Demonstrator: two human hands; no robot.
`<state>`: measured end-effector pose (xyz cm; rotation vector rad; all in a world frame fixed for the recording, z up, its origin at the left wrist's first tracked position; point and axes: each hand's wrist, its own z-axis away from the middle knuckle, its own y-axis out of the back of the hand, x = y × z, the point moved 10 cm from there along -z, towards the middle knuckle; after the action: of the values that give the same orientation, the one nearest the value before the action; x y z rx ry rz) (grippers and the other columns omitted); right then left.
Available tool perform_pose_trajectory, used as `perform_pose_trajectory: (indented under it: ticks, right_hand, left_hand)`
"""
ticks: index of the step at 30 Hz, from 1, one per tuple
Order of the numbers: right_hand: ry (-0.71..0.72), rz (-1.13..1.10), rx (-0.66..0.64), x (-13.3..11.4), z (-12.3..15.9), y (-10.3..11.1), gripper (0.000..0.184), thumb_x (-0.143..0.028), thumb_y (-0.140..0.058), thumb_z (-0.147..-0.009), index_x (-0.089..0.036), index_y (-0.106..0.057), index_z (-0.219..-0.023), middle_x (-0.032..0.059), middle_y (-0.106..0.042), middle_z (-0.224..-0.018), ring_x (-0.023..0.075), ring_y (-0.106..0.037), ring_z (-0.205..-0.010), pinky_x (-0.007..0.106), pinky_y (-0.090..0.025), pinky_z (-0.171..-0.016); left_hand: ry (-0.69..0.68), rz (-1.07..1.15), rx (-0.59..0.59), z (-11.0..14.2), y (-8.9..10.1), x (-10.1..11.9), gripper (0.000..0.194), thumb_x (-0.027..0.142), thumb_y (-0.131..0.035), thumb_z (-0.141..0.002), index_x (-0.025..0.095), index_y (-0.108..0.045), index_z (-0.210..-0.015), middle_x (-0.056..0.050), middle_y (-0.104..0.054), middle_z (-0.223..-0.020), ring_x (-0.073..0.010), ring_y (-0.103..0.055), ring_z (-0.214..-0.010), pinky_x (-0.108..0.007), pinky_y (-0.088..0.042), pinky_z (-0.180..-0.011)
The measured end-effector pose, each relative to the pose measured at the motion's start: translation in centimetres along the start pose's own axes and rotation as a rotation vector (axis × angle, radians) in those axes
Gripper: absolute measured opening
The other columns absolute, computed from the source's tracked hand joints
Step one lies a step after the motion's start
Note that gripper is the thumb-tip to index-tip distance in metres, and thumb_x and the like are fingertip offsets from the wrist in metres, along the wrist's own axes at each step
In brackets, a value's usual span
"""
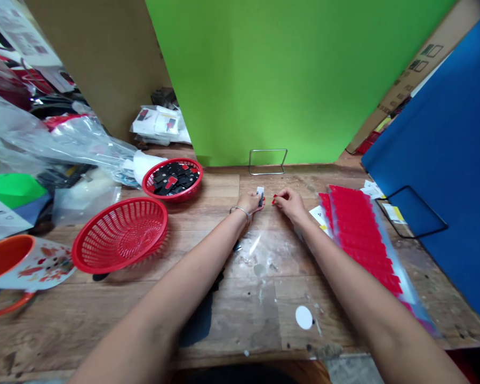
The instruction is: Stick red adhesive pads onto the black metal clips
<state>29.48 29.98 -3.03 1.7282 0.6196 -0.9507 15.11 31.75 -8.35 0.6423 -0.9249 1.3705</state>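
left hand pinched shut on a tiny black-and-white plastic piece, held upright just off the worn wooden tabletop, far out at arm's length. right hand just beside it, fingertips closed on a little red bit, too small to make out more. hands close together, not quite touching. thin silver bangle on the left wrist. to the right, a long stack of clear sheets lined with red stickers. to the left, a round red plastic basket full of black pieces, then an empty red mesh basket. bent wire stand against the green backboard.
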Motion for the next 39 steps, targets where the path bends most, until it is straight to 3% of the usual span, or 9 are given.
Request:
perform_pose_trajectory:
  ticks: [5, 10, 12, 16, 19, 26, 39]
  right_hand:
    - [-0.035, -0.165, 0.101, -1.4, 0.9, 2.9, 0.01, -0.026, -0.051, -0.068, -0.019, -0.047, -0.073, -0.0011, -0.055, -0.063, 0.0121, -0.05, -0.055, 0.023, -0.04, -0.053]
    - [-0.034, -0.284, 0.015, -3.9, 5.7, 3.6, 0.017, -0.028, -0.06, -0.065, -0.018, -0.049, -0.074, -0.0022, -0.055, -0.062, 0.0112, -0.05, -0.053, 0.022, -0.04, -0.051]
    - [-0.064, -0.401, -0.026, -4.3, 8.4, 3.3, 0.018, -0.026, -0.063, -0.064, -0.019, -0.05, -0.075, -0.003, -0.055, -0.063, 0.0106, -0.051, -0.056, 0.021, -0.039, -0.052]
    - [-0.187, -0.544, -0.106, -4.4, 13.3, 1.9, 0.02, -0.026, -0.065, -0.066, -0.019, -0.049, -0.076, -0.0038, -0.054, -0.065, 0.0096, -0.052, -0.055, 0.02, -0.04, -0.05]
    - [-0.216, -0.576, -0.105, -4.9, 15.5, 1.4, 0.02, -0.026, -0.065, -0.067, -0.02, -0.049, -0.077, -0.0028, -0.056, -0.067, 0.0107, -0.054, -0.058, 0.021, -0.044, -0.051]
    - [-0.163, -0.556, -0.101, -6.0, 17.3, 1.3, 0.017, -0.025, -0.062, -0.071, -0.021, -0.049, -0.079, -0.0016, -0.058, -0.072, 0.0105, -0.057, -0.056, 0.02, -0.046, -0.047]
    - [-0.147, -0.537, -0.102, -5.7, 17.7, 1.1, 0.015, -0.024, -0.062, -0.073, -0.02, -0.05, -0.082, -0.0009, -0.058, -0.077, 0.0099, -0.056, -0.057, 0.02, -0.047, -0.048]
  left_hand:
    - [-0.005, 0.02, 0.018, 0.9, 0.0, 0.9, 0.027, 0.028, -0.049, -0.085, 0.013, -0.052, -0.107, -0.007, -0.057, -0.102, -0.0154, -0.058, -0.084, -0.034, -0.05, -0.071]
    - [-0.034, 0.061, -0.06, 6.2, 0.4, 1.3, 0.009, 0.016, -0.048, -0.084, 0.01, -0.055, -0.082, -0.006, -0.062, -0.069, -0.0105, -0.059, -0.054, -0.027, -0.052, -0.058]
    - [-0.021, 0.079, -0.117, 9.2, 0.6, 0.2, 0.002, 0.01, -0.053, -0.08, 0.009, -0.055, -0.079, -0.005, -0.063, -0.066, -0.0106, -0.059, -0.051, -0.027, -0.053, -0.057]
    - [0.035, 0.196, -0.237, 14.5, 0.5, -3.0, 0.021, -0.001, -0.057, -0.071, 0.009, -0.057, -0.089, -0.008, -0.066, -0.077, -0.0131, -0.065, -0.062, -0.024, -0.054, -0.063]
    - [0.049, 0.264, -0.278, 16.8, 0.5, -4.7, 0.026, -0.001, -0.059, -0.069, 0.009, -0.058, -0.093, -0.01, -0.067, -0.084, -0.0151, -0.066, -0.068, -0.023, -0.055, -0.065]
    - [-0.002, 0.25, -0.235, 18.0, 1.0, -5.3, 0.033, 0.002, -0.058, -0.071, 0.01, -0.052, -0.102, -0.01, -0.067, -0.089, -0.0139, -0.066, -0.064, -0.024, -0.055, -0.061]
    - [-0.035, 0.219, -0.291, 18.1, 0.7, -5.3, 0.03, 0.005, -0.058, -0.071, 0.011, -0.054, -0.1, -0.007, -0.068, -0.087, -0.0111, -0.065, -0.061, -0.022, -0.054, -0.061]
